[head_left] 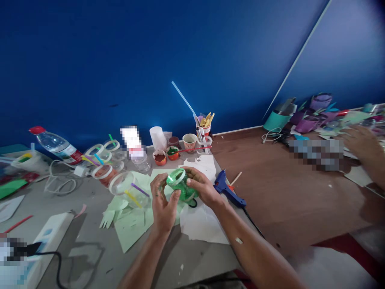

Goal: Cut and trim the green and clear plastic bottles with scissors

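Between my two hands is a small green jar (182, 188), tilted, with a pale green rim and an opening at its top. My left hand (165, 202) holds its left side, the thumb against the front; dark smudges mark the fingers. From the right, my right hand (200, 185) grips the jar with the thumb near the rim. Below lie light green paper (135, 224) and white paper (203, 224). A blue glue gun (230, 190) rests just right of my right hand. Clear cups with coloured straws stand left, the nearest being a clear cup (123, 185).
Paint pots (159, 157), a patterned paper cup (190, 142) and a cup of wooden utensils (204, 129) stand along the blue wall. A large bottle (57, 146) leans at left. A power strip (45, 241) lies front left. Another person's hand (357, 140) is at right.
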Demonstrator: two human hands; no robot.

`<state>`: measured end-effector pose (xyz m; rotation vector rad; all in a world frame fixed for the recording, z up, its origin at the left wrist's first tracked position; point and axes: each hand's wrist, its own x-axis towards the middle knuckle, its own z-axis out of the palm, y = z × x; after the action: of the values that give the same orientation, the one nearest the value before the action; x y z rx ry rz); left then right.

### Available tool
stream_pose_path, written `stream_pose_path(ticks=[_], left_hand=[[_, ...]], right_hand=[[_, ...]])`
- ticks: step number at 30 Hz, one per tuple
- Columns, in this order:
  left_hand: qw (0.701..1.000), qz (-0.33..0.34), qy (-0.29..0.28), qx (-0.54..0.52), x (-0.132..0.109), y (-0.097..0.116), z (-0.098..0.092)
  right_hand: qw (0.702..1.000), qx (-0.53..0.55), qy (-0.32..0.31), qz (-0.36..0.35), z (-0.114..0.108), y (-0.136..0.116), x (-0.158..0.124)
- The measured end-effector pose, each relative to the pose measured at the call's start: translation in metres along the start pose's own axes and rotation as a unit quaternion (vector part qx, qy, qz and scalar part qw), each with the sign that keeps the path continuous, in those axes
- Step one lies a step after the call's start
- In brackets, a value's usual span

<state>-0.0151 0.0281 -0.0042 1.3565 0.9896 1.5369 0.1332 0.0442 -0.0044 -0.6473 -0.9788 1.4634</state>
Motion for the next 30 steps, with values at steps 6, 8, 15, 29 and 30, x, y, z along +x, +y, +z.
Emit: stream_pose_path(ticks=[6,8,15,29,30], left_hand=[[0.986,-0.107,-0.066,-0.114,0.002,-0.001,0.009],[0.981,-0.118,-0.087,-0.127,0.003,-0.004,0.013],[0.981,-0.147,-0.045,-0.119,0.007,0.0,0.008],[0.954,-0.225,-0.048,-0.19,-0.001,-0.001,0.012],[0.962,-0.213,-0.043,-0.166,-0.001,-0.002,0.012]], right_hand=[[0.98,-0.13,0.107,-0.107,0.003,0.006,-0.001],[0.968,-0.168,0.131,-0.129,0.005,0.005,-0.002],[0.994,-0.039,0.061,-0.078,0.005,-0.003,-0.002],[0.997,-0.025,0.069,-0.032,0.006,-0.003,-0.001],[0.996,-0.035,0.072,-0.04,0.005,-0.001,0.0]])
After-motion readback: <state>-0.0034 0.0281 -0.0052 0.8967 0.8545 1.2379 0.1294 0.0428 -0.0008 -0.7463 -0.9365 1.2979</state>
